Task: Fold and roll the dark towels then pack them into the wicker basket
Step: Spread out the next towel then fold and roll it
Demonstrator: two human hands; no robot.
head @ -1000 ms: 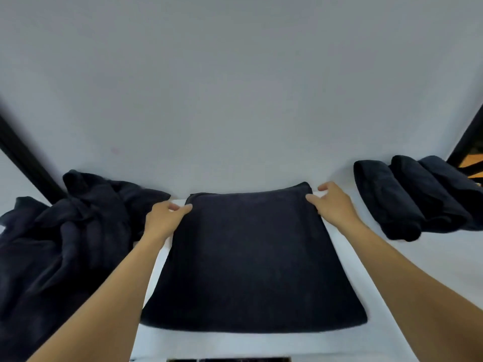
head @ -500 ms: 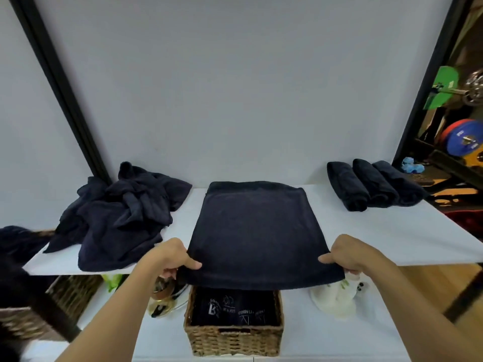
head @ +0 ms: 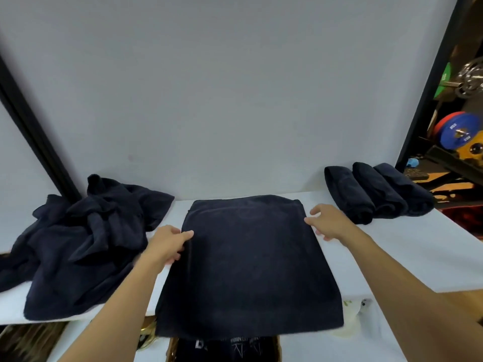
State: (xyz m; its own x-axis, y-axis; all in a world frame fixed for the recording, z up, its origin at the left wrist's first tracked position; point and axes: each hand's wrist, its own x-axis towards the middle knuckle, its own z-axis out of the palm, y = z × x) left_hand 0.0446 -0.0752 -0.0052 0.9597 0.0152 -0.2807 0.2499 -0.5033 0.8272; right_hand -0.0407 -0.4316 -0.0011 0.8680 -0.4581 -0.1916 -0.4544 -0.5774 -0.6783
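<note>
Head: unreadable white print (head: pixel 200 344) in basket (head: pixel 170 354)

The person's upper limbs, head view. The left hand (head: pixel 167 244) and right hand (head: pixel 329 223) are bare, each showing a thumb and slender fingers (head: pixel 317 209); the left hand's outline is slightly blurred. The left forearm (head: pixel 117 309) and right forearm (head: pixel 418 293) are uncovered from wrist to the lower edge of the view, smooth in contour, and appear broader toward that edge under the wide-angle lens. Finer detail of the nails cannot be made out.
</note>
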